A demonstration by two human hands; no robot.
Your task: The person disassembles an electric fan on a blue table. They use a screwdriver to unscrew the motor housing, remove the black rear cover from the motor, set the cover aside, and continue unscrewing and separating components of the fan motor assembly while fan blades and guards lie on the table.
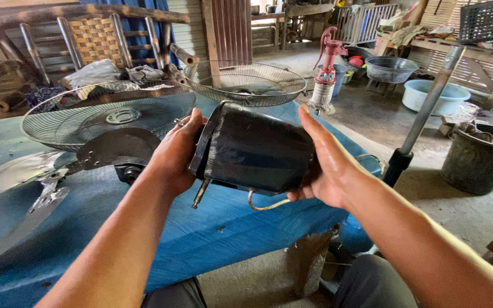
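A: Nearest to you, both hands are on the black fan motor housing (255, 149), held in the air over the near edge of the blue-covered table (212, 228). Your left hand (173, 154) is wrapped round its front end, fingers closed on the rim; your right hand (323, 165) presses flat against the back end, fingers extended, so it props more than grasps.

B: What could go wrong?

A: I'd judge the right side the weak one. An open palm on a smooth, shiny shell may slide, and the housing could tip toward your lap. The thin metal pin (201, 194) sticking out below, and the curved wire clip (266, 204) beside it, could catch on the cloth or bend if it drops.

B: And farther off?

A: Left of your hands lies the metal fan blade (58, 171), its far tip cut off by the frame edge. Behind it rests one wire fan guard (106, 114), and a second wire guard (245, 82) sits beyond the housing. A grey pole (426, 108) stands at the table's right, with a dark bucket (477, 159) near it and a red hand pump (327, 68) farther back.

B: Anything unclear?

A: The housing's front face is hidden by your left hand, so I can't tell whether a shaft is there. Whatever sits under the blade is too dark to name.
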